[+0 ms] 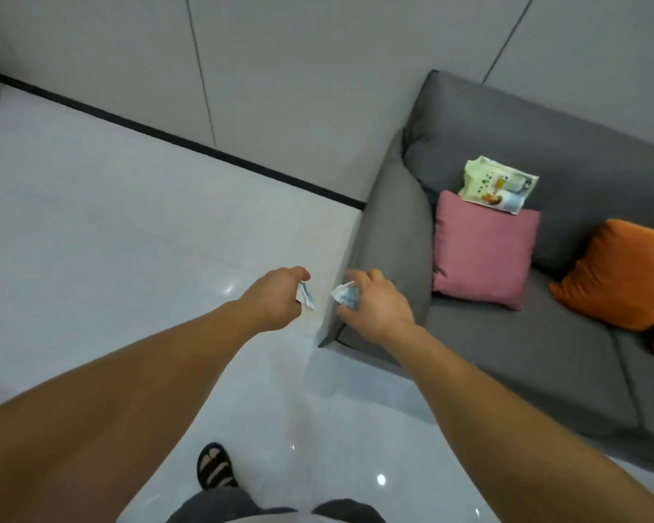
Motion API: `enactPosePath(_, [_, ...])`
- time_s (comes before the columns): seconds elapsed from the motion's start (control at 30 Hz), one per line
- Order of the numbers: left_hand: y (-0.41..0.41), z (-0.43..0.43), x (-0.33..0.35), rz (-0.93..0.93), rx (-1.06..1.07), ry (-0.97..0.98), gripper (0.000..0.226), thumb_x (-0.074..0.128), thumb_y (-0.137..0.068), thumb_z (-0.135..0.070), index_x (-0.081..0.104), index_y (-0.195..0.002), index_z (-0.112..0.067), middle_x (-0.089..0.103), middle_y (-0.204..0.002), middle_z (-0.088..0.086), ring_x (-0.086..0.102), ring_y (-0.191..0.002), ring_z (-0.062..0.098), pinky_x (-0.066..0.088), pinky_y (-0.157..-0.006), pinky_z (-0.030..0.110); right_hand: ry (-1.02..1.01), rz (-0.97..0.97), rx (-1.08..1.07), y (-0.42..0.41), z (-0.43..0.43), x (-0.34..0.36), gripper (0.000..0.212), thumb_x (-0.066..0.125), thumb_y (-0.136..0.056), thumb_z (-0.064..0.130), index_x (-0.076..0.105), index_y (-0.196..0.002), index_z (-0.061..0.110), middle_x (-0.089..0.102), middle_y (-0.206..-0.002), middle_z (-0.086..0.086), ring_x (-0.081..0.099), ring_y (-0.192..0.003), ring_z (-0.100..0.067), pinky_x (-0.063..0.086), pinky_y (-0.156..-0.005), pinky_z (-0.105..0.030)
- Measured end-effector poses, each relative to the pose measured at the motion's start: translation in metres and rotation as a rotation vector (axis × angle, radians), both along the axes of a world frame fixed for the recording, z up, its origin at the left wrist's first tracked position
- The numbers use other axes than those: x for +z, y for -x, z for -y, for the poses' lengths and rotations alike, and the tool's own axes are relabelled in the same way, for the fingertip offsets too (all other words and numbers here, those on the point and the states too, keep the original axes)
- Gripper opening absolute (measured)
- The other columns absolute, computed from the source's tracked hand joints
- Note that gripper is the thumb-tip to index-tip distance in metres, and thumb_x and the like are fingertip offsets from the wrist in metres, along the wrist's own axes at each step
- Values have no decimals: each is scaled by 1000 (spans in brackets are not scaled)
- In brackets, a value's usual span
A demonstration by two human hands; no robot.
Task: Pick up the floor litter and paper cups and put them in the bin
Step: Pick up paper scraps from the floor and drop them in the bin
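We read this as the carry step. Left hand (276,296): fingers curled round a crumpled paper scrap (306,296). Right hand (374,300): fingers wrapped round a crushed paper cup (346,294). No bin in view; next we must find it and release both there.

text: we read none | pale green packet (499,184): print too blurred for us | left scrap (306,297): blue marks, illegible | right scrap (347,294): blue marks, illegible
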State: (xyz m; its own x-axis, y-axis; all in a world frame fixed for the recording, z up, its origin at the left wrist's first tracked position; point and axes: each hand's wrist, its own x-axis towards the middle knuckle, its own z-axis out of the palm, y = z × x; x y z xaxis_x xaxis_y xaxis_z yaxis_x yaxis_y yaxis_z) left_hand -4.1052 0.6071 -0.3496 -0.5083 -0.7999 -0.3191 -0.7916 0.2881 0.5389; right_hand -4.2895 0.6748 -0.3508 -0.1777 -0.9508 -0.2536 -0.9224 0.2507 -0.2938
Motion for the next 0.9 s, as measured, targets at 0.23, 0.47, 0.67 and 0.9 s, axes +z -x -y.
enactPosePath(0.23, [-175,72,24,27,266,111,57,59,-85,-10,43,-138,-18,54,-131,8,54,-114,26,43,-91,30,79,-26,306,-165,119,21,65,63,-86,41,36,-144,28,45,-136,-2,55,-112,-25,50,-89,-39])
enactPosePath(0.47, [-271,129,14,31,463,106,56,60,-84,-11,44,-138,-18,56,-130,7,54,-114,26,42,-89,27,107,-47,514,-263,219,17,67,63,-85,42,37,-144,27,46,-135,-3,54,-113,-25,49,-87,-38])
enactPosePath(0.67, [-324,227,12,88,562,124,55,61,-84,-11,45,-136,-17,57,-128,7,55,-112,24,40,-87,24,117,-1,624,-318,334,4,66,62,-86,42,36,-145,27,46,-135,-3,54,-112,-24,49,-88,-37])
enactPosePath(0.9, [-371,355,31,111,693,144,56,57,-83,-8,44,-137,-18,54,-131,7,52,-117,25,41,-92,28,138,10,751,-371,488,18,65,61,-86,42,37,-144,26,46,-134,-5,54,-112,-26,48,-85,-36])
